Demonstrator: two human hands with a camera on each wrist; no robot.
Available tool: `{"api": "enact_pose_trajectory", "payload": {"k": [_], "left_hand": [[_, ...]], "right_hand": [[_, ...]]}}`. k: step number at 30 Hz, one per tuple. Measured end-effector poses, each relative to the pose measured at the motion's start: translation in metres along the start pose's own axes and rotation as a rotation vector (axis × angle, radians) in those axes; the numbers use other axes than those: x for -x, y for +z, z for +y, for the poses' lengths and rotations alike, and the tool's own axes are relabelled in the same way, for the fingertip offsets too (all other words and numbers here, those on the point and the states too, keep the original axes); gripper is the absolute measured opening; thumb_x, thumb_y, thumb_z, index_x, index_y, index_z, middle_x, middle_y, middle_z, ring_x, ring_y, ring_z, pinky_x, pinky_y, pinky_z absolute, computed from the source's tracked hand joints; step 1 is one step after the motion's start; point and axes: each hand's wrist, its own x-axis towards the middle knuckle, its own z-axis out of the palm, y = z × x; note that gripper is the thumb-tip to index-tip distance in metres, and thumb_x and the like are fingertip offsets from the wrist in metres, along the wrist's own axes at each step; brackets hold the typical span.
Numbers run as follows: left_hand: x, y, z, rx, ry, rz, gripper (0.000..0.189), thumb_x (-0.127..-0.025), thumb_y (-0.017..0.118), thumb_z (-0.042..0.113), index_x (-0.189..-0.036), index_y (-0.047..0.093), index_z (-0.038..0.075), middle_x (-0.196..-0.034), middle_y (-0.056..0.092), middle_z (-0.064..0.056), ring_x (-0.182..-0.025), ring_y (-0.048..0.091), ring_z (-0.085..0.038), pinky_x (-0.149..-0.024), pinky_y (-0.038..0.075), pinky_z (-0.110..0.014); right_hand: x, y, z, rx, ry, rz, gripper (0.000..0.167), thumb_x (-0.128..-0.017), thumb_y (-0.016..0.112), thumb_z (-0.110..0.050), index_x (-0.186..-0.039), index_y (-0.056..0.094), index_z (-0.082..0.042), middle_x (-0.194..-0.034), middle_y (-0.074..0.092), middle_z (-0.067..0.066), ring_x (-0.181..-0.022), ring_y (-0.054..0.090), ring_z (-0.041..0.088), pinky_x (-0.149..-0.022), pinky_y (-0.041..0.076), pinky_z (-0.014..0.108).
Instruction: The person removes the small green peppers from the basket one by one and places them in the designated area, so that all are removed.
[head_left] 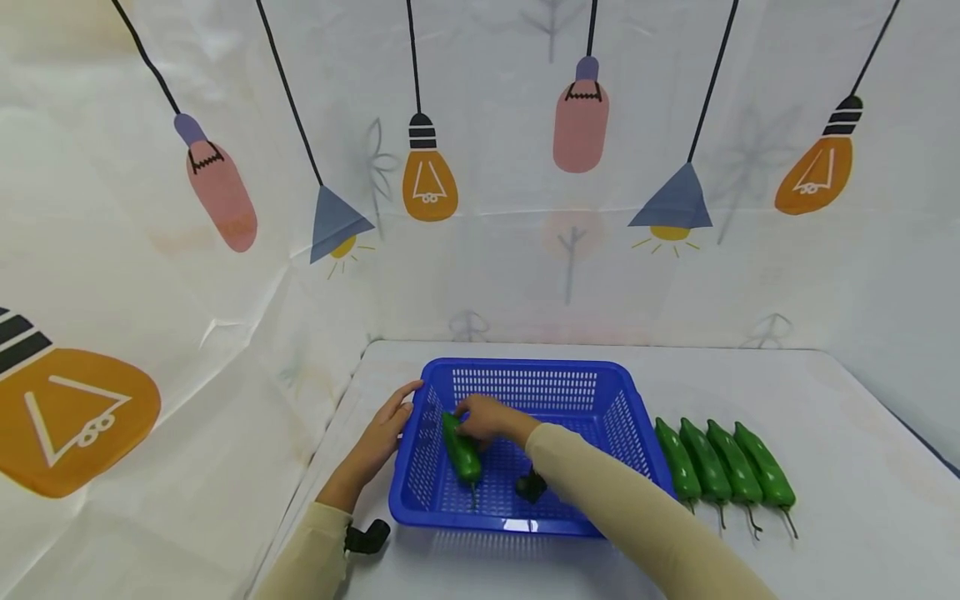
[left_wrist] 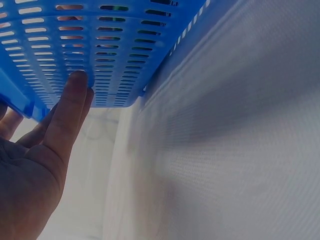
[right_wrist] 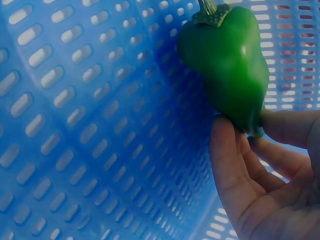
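A blue perforated plastic basket (head_left: 525,523) stands on the white table. Inside it, along the left wall, lies a green pepper (head_left: 461,450), its stem toward the near side. My right hand (head_left: 487,419) reaches into the basket and pinches this pepper by its pointed far end; the right wrist view shows thumb and fingers (right_wrist: 227,155) at the tip of the pepper (right_wrist: 230,65). My left hand (head_left: 378,437) is at the basket's left side, its fairly straight fingers (left_wrist: 67,115) touching the outside of the perforated wall (left_wrist: 105,55).
Several green peppers (head_left: 738,462) lie in a row on the table right of the basket, stems toward the near side. A white cloth printed with hanging lamps (head_left: 495,275) covers the wall behind and at the left. Black wrist straps (head_left: 367,537) show at both wrists.
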Motion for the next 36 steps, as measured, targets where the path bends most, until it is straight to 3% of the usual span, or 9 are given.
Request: {"api": "enact_pose_trajectory", "payload": {"k": [8, 16, 25, 36], "left_hand": [[0.001, 0.001, -0.002, 0.011, -0.004, -0.011, 0.046, -0.113, 0.031, 0.024, -0.158, 0.032, 0.018, -0.127, 0.057, -0.023, -0.107, 0.063, -0.030, -0.082, 0.054, -0.041], [0.002, -0.001, -0.004, 0.010, 0.001, -0.003, 0.046, -0.113, 0.032, 0.026, -0.158, 0.032, 0.018, -0.122, 0.058, -0.024, -0.099, 0.062, -0.027, -0.077, 0.054, -0.040], [-0.001, -0.001, 0.000, 0.015, 0.014, -0.008, 0.046, -0.112, 0.030, 0.016, -0.158, 0.031, 0.011, -0.118, 0.058, -0.023, -0.094, 0.063, -0.023, -0.075, 0.055, -0.039], [-0.002, 0.001, 0.003, 0.017, 0.007, -0.006, 0.046, -0.112, 0.032, 0.018, -0.158, 0.032, 0.012, -0.117, 0.058, -0.026, -0.095, 0.062, -0.025, -0.075, 0.054, -0.039]], "right_hand": [[0.004, -0.008, 0.005, -0.001, 0.018, 0.022, 0.037, -0.092, 0.070, -0.003, -0.128, 0.065, 0.004, -0.118, 0.064, 0.021, -0.090, 0.069, 0.032, -0.059, 0.058, 0.033], [0.011, -0.024, 0.006, 0.011, -0.019, 0.033, 0.038, -0.093, 0.070, -0.007, -0.130, 0.064, 0.004, -0.123, 0.063, 0.022, -0.094, 0.068, 0.031, -0.063, 0.059, 0.034], [0.018, -0.043, 0.009, -0.087, -0.040, 0.042, 0.039, -0.095, 0.067, -0.004, -0.132, 0.062, 0.004, -0.122, 0.064, 0.023, -0.094, 0.069, 0.031, -0.065, 0.059, 0.034], [0.033, -0.070, 0.011, -0.159, -0.047, 0.073, 0.041, -0.097, 0.063, -0.004, -0.137, 0.059, 0.004, -0.114, 0.066, 0.021, -0.091, 0.070, 0.029, -0.070, 0.060, 0.039]]}}
